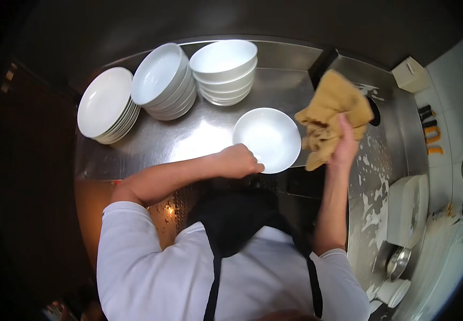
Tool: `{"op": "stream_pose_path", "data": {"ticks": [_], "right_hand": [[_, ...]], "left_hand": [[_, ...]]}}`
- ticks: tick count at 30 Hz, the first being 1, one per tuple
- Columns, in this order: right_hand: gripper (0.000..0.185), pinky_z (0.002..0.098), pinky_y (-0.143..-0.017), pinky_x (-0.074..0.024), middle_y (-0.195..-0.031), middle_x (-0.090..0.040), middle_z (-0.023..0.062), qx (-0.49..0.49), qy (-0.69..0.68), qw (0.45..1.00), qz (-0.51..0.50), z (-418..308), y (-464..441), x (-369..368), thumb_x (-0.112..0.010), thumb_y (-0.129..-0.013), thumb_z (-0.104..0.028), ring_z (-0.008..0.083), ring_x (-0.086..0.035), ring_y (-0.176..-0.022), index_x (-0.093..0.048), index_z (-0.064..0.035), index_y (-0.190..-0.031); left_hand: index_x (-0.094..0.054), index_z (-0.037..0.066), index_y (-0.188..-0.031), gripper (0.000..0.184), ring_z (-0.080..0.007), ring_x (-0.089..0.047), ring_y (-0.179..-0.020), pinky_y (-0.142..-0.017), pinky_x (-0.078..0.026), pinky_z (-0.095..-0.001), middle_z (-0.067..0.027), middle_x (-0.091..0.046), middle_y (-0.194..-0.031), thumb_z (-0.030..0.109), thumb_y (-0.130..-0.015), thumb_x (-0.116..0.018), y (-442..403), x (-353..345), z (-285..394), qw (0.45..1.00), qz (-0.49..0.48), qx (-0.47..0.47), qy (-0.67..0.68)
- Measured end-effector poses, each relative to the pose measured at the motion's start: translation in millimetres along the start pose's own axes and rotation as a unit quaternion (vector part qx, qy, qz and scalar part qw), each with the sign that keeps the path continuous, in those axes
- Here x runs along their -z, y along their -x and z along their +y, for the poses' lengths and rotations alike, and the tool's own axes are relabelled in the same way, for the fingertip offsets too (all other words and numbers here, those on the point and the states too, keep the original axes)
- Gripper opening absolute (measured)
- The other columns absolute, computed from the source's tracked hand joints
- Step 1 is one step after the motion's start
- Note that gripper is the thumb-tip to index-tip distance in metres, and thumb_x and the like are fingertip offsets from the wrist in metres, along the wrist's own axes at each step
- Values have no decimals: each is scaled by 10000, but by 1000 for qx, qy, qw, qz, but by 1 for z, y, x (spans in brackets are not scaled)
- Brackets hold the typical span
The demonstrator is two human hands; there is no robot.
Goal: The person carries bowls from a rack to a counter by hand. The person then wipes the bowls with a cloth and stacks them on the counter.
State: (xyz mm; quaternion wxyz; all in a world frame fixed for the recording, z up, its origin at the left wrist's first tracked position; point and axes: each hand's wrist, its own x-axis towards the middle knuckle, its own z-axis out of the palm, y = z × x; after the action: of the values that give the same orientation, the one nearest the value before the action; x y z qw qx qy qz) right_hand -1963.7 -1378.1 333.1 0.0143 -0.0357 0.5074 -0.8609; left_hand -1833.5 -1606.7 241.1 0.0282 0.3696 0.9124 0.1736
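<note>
A white bowl [270,138] is at the front of the steel counter, its hollow side facing up. My left hand [238,161] is closed on the bowl's near left rim, with the thumb by the edge. To the right of the bowl, my right hand [345,144] grips a crumpled tan cloth [334,99], held up beside the bowl. Part of the cloth hides that hand's fingers. Whether the cloth touches the bowl's right edge I cannot tell.
Along the back left of the steel counter [159,155] stand a stack of white plates [105,104] and two stacks of white bowls [162,77] [224,64]. A wet, foamy steel surface [373,176] lies right, with a white container [407,211] and a metal bowl [398,263]. Orange-handled tools [433,134] hang on the wall.
</note>
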Motion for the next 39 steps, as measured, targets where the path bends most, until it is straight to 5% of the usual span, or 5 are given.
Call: {"op": "stream_pose_path", "data": {"ticks": [7, 11, 20, 29, 39], "right_hand": [[623, 452, -1056, -446, -1330, -547, 187, 44, 163, 962, -215, 4, 26, -22, -566, -948, -361, 317, -553, -1231, -416, 49, -1392], [452, 534, -1056, -386, -1168, -611, 123, 551, 343, 566, -509, 59, 13, -59, -752, -769, -188, 324, -600, -1115, -678, -253, -1210], [487, 492, -1178, -215, -1369, -548, 73, 335, 583, 193, -715, 144, -25, -64, -597, -868, -271, 243, -400, -1398, -569, -289, -1354], [526, 461, -1009, -392, -1068, -679, 227, 80, 733, 341, -583, 109, 47, -49, -579, -849, -457, 343, -615, -1100, -593, -64, -1199], [396, 462, -976, -435, -1107, -665, 218, -18, 295, 897, -329, 121, 70, -44, -568, -898, -241, 397, -613, -1067, -625, 43, -1167]], "left_hand": [[-669, 162, -809, 74, -174, -635, -945, -983, -423, -412, 14, -638, -748, 220, -774, -639, 72, -5, -32, 993, 43, 6, -108], [-713, 140, -974, 204, -217, -566, -1120, -1091, -364, -488, -23, -667, -1021, 235, -798, -675, 101, -5, -38, 983, 162, 62, -59], [-670, 75, -904, 254, -316, -591, -938, -1118, -357, -523, -107, -597, -874, 307, -817, -726, 103, -28, -33, 970, 227, 45, 78], [-602, 109, -729, 332, -222, -613, -886, -1174, -234, -617, -11, -561, -766, 409, -799, -728, 98, -36, -20, 954, 274, 122, 16], [-700, 86, -921, 420, -410, -401, -1359, -1163, -204, -610, -245, -437, -1411, 448, -733, -798, 98, -37, 2, 882, 373, 282, 64]]}}
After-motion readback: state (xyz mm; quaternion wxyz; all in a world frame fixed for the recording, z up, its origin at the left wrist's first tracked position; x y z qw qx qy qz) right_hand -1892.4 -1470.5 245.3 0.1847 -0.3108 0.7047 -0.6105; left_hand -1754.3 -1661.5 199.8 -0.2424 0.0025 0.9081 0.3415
